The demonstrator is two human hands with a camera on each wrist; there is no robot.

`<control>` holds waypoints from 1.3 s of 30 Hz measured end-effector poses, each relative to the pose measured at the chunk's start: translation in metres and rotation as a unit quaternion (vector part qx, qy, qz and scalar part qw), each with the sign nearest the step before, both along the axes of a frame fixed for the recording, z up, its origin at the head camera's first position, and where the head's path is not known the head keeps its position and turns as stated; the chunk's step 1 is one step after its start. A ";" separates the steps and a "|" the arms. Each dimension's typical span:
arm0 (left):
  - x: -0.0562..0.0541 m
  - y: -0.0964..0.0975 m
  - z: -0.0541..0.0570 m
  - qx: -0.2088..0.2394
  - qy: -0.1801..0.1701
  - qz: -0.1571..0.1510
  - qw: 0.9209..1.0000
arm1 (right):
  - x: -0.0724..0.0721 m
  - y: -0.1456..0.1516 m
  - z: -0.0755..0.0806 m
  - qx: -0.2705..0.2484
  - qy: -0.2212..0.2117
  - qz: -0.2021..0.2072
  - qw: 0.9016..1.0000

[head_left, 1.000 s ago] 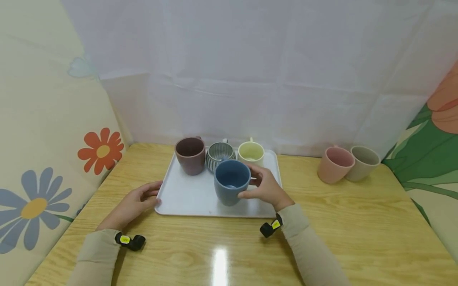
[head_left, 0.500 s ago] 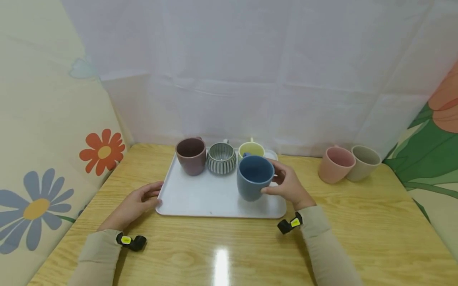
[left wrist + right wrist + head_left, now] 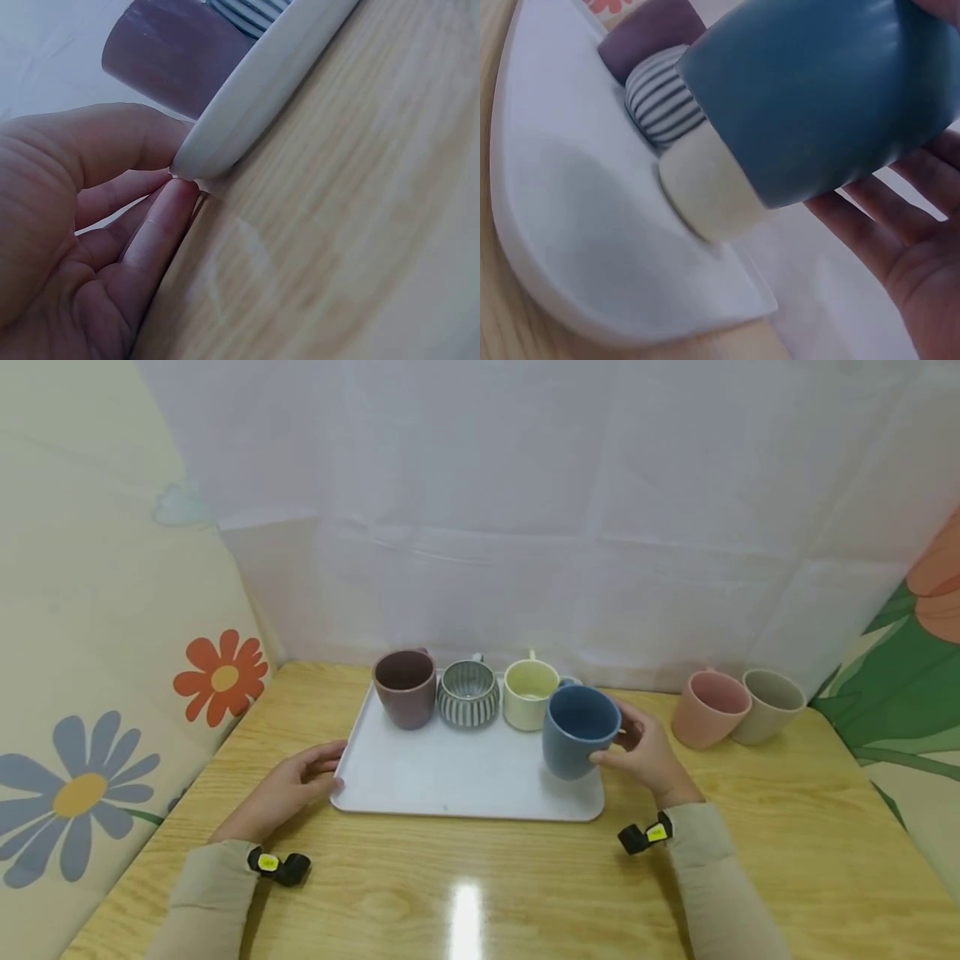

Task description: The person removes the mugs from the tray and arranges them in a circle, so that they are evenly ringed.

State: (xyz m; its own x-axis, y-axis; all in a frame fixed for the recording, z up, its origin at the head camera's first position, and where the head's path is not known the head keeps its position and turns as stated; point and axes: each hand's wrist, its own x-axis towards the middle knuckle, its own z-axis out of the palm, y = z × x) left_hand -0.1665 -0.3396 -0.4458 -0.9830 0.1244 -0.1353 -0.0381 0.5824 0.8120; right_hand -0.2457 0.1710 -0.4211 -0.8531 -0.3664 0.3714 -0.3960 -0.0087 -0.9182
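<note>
My right hand (image 3: pixel 645 756) grips a blue mug (image 3: pixel 577 735), thumb on the near side and fingers around its right side. In the right wrist view the mug (image 3: pixel 817 97) hangs tilted above the white tray (image 3: pixel 555 187), apart from its surface. My left hand (image 3: pixel 288 789) pinches the left rim of the tray (image 3: pixel 442 785), with thumb and fingers at the edge (image 3: pixel 225 127) in the left wrist view. Along the tray's back stand a purple-brown mug (image 3: pixel 408 697), a striped grey cup (image 3: pixel 468 697) and a pale yellow mug (image 3: pixel 525 706).
A pink mug (image 3: pixel 701 722) and a greyish-beige mug (image 3: pixel 768 714) stand close together on the wooden table (image 3: pixel 375 893), right of the tray. A white cloth (image 3: pixel 465 527) hangs behind the table, with flower-patterned fabric (image 3: pixel 75 610) at the sides.
My right hand has carried the blue mug rightward over the tray, uncovering the striped cup and most of the yellow mug. My left hand has stayed at the tray's rim.
</note>
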 end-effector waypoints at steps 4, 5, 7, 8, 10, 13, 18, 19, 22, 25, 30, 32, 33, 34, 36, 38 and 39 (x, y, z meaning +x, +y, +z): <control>0.000 0.000 0.001 0.002 0.002 -0.002 1.000 | -0.001 0.012 -0.005 -0.008 -0.010 -0.024 1.000; 0.000 0.000 0.001 0.004 0.003 -0.002 1.000 | -0.001 0.015 -0.006 -0.005 -0.012 -0.033 0.999; 0.000 0.000 0.001 0.007 0.002 -0.002 1.000 | -0.002 0.020 -0.007 0.003 -0.014 -0.052 0.999; 0.000 0.000 0.001 0.010 0.002 -0.002 1.000 | -0.003 0.022 -0.008 0.007 -0.015 -0.062 0.998; 0.000 0.000 -0.002 0.011 -0.001 -0.001 1.000 | -0.002 0.026 -0.011 0.015 -0.019 -0.083 0.996; 0.001 0.001 -0.008 0.014 -0.004 -0.003 1.000 | -0.001 0.033 -0.014 0.011 -0.029 -0.109 0.994; 0.000 -0.001 -0.011 0.019 0.017 -0.008 1.000 | -0.002 0.042 -0.014 0.022 -0.023 -0.150 0.988; -0.001 -0.001 -0.010 0.019 0.020 -0.010 1.000 | -0.003 0.043 -0.013 0.027 -0.022 -0.157 0.987; -0.001 -0.003 -0.004 0.017 0.017 -0.012 1.000 | -0.005 0.048 -0.012 0.040 -0.024 -0.174 0.984; -0.001 -0.003 -0.001 0.015 0.011 -0.017 1.000 | -0.004 0.053 -0.014 0.047 -0.031 -0.187 0.981; -0.003 -0.003 0.001 0.011 0.007 -0.019 1.000 | -0.006 0.061 -0.018 0.044 -0.044 -0.197 0.978; -0.003 -0.003 0.001 0.010 0.005 -0.018 1.000 | -0.007 0.062 -0.019 0.039 -0.054 -0.196 0.978; -0.003 -0.003 0.001 0.010 0.003 -0.018 1.000 | -0.008 0.062 -0.019 0.037 -0.059 -0.194 0.978; -0.003 -0.003 0.000 0.007 0.001 -0.016 1.000 | -0.008 0.063 -0.020 0.037 -0.063 -0.193 0.978; -0.003 -0.003 0.000 0.002 -0.004 -0.011 1.000 | -0.008 0.063 -0.020 0.040 -0.069 -0.193 0.978; -0.004 -0.002 0.000 -0.003 -0.009 -0.008 1.000 | -0.009 0.064 -0.021 0.046 -0.071 -0.195 0.977; -0.004 -0.002 0.000 -0.005 -0.011 -0.007 1.000 | -0.009 0.064 -0.021 0.050 -0.071 -0.199 0.976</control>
